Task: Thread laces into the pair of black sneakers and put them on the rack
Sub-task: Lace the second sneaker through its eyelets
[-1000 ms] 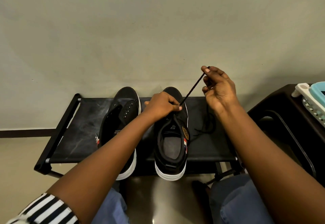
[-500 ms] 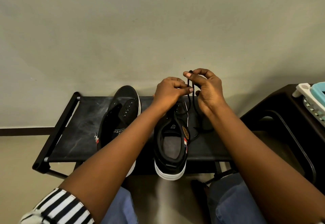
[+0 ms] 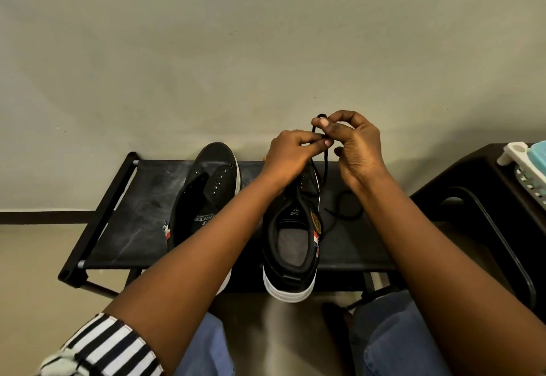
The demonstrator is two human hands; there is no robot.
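Observation:
Two black sneakers with white soles stand on a low black rack (image 3: 139, 198). The left sneaker (image 3: 204, 195) has bare eyelets and no lace. The right sneaker (image 3: 292, 245) carries a black lace (image 3: 324, 168) that rises from its front to my hands. My left hand (image 3: 291, 154) pinches the lace above the shoe's toe end. My right hand (image 3: 353, 145) pinches the same lace slightly higher, thumb and finger close to the left hand's fingertips. A loose loop of lace (image 3: 348, 207) lies on the rack to the right of the shoe.
A grey wall stands right behind the rack. A dark stool or side table (image 3: 472, 198) is at the right, with a white and light-blue plastic object (image 3: 529, 165) on it. My knees in blue jeans are below the rack's front edge.
My right hand came down and left from a stretched-out pull, so the lace went slack. Both hands now meet above the right sneaker's toe, pinching the lace together.

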